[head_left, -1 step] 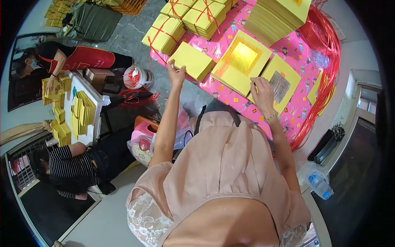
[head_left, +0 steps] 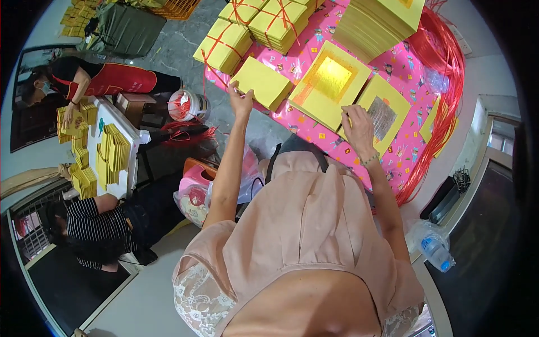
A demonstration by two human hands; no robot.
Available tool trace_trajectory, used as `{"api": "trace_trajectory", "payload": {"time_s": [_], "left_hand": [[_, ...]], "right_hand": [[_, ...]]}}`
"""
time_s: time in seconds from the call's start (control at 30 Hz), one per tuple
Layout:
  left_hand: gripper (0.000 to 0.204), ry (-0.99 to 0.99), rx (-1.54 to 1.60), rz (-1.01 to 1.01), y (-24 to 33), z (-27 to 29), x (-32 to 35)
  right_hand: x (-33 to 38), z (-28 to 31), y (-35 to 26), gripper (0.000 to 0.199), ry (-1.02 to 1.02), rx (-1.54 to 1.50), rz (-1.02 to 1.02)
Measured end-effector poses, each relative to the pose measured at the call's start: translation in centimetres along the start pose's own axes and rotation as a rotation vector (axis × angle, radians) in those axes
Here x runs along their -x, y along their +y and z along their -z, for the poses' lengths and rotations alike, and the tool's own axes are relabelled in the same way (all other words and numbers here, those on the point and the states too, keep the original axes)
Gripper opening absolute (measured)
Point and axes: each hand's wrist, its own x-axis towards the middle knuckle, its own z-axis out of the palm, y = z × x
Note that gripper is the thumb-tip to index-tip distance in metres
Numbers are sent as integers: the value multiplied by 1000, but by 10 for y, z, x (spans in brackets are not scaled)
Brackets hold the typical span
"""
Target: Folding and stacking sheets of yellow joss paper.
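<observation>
My left hand rests at the near left corner of a plain yellow paper stack, its thumb and fingers apart and touching the edge. To the right lies a yellow paper stack with a gold foil square. Beside it is yellow paper with a silver foil patch. Over the gap between these two, my right hand has its fingers curled together near the gold-foil stack's corner. Whether a sheet is pinched in those fingertips is hidden.
Red-tied yellow bundles and a tall yellow stack stand farther back on the pink patterned table cover. Red string hangs along the right edge. At left, two people work around a white table; a bucket stands nearby.
</observation>
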Motion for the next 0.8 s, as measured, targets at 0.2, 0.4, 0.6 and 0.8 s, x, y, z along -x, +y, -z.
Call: {"api": "trace_trajectory", "payload": {"time_s": [0.2,0.4,0.6,0.8], "left_hand": [[61,-25,-132,37,42,-7,15],[60,125,-640,-178,52,-13,30],[60,-11,-755,-469,7,-15,27],[57,-42,-722,-358,0,-20,34]], "right_hand": [[9,-5,5,19,-97,23,8],[10,-4,-3,37,-165,57,46],[11,-8,-4,47,-188,93,48],[12,-12,-7,45,-169,117,31]]}}
